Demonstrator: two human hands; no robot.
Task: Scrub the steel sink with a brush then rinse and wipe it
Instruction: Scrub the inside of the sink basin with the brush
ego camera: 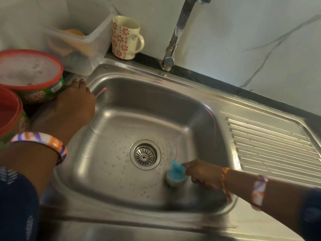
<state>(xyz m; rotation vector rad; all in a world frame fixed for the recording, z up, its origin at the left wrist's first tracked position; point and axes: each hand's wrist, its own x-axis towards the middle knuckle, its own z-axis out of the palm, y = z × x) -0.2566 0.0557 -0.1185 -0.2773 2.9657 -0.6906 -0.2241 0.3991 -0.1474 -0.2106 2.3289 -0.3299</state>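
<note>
Steel sink (pixel 173 94) basin under me, wet | my right hand (pixel 205 176) grips blue brush (pixel 176 174) on floor, just right of drain (pixel 145 154), near front-right wall | my left hand (pixel 73 103) flat on left rim, fingers straight, beside green tub (pixel 31 75) | back-left basin free

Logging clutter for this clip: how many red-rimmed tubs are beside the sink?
2. One tub stands at the sink's back left corner, by the left hand; another sits nearer, cut off by the frame edge. More may lie outside view.
</note>
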